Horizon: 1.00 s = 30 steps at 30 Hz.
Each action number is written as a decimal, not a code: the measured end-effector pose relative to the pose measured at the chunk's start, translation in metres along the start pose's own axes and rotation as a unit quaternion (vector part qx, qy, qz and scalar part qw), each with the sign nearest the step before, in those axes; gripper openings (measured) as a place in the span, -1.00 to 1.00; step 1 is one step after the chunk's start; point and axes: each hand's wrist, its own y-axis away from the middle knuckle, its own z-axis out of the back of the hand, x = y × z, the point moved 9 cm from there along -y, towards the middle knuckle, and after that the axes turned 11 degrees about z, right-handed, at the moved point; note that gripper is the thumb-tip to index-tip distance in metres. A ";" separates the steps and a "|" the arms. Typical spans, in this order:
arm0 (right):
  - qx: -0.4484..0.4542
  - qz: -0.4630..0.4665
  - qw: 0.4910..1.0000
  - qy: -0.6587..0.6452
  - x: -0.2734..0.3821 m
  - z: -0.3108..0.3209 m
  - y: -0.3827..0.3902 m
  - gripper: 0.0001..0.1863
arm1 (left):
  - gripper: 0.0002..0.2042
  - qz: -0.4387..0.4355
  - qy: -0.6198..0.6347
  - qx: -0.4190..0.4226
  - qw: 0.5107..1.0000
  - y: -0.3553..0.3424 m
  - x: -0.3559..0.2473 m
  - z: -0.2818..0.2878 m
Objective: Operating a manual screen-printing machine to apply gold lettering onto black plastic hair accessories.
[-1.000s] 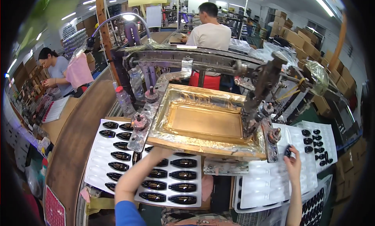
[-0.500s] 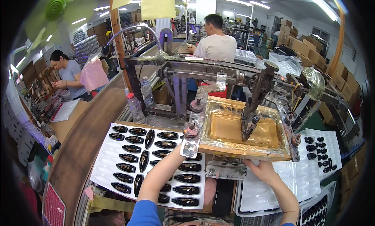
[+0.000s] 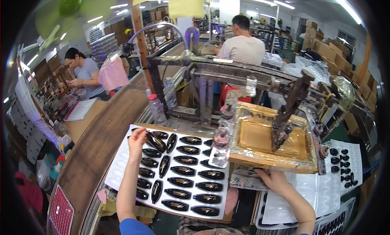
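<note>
My left hand (image 3: 137, 140) pinches one end of a glossy black spindle-shaped plastic piece (image 3: 157, 142), tilted above the white moulded tray (image 3: 115, 170). Rows of similar black pieces (image 3: 177, 193), many with gold print, lie in that tray. At the front edge of the gold-coloured screen frame (image 3: 272, 162), my right hand (image 3: 278, 182) reaches in with its thumb stretched out. Its other fingers are mostly hidden, and I cannot see what they touch. Just left of that hand, a stained metal fixture (image 3: 247, 181) sits below the frame.
A dark press arm (image 3: 290, 107) stands over the screen. Behind the tray is a plastic bottle with a red cap (image 3: 157, 109). White trays (image 3: 300, 198) lie to the right, with more black parts (image 3: 345, 165) beyond. Two people sit at work farther off.
My left hand has moved from beside the screen frame to the tray's far left and now holds a black piece. The right hand stays at the frame's front edge. The view has shifted left.
</note>
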 end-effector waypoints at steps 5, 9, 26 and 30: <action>-0.014 -0.001 1.000 0.023 -0.002 0.007 0.016 -0.61 | -0.80 -0.040 0.011 -0.127 0.991 -0.013 -0.005 0.111; -0.034 -0.051 0.998 0.030 -0.021 0.023 0.048 -0.59 | -0.83 -0.038 -0.021 -0.189 0.981 -0.022 0.026 0.161; -0.212 -0.170 0.912 0.308 -0.344 0.183 0.273 -0.61 | -0.84 -0.002 -0.414 -0.301 0.859 -0.031 0.056 0.206; -0.044 -0.359 0.790 0.495 -0.438 0.256 0.406 -0.51 | -0.81 -0.022 -0.410 -0.333 0.849 -0.045 0.070 0.166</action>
